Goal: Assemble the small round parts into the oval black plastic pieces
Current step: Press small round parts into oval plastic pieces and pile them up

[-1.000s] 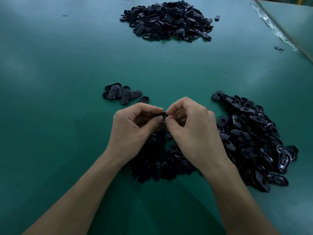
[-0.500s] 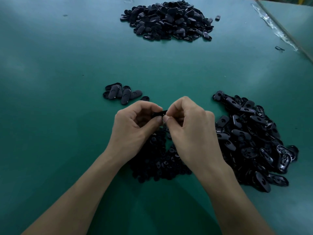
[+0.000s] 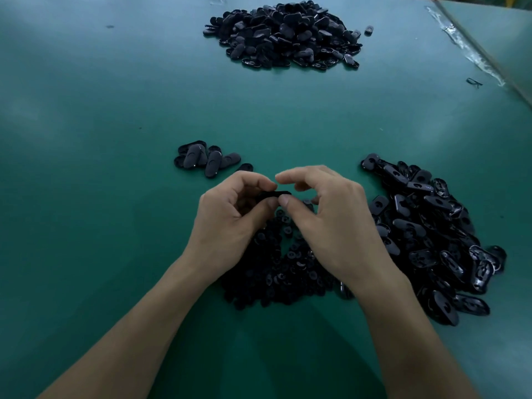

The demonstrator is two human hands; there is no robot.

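No readable text, label or number anywhere; moulded marks on black pieces possibly symbols, too dim.

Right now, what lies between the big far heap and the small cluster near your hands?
Only bare green table lies between the far heap and the small cluster, seen in the head view.

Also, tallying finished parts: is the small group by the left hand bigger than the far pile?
No, the small group is just a handful of pieces, while the far pile holds far more.
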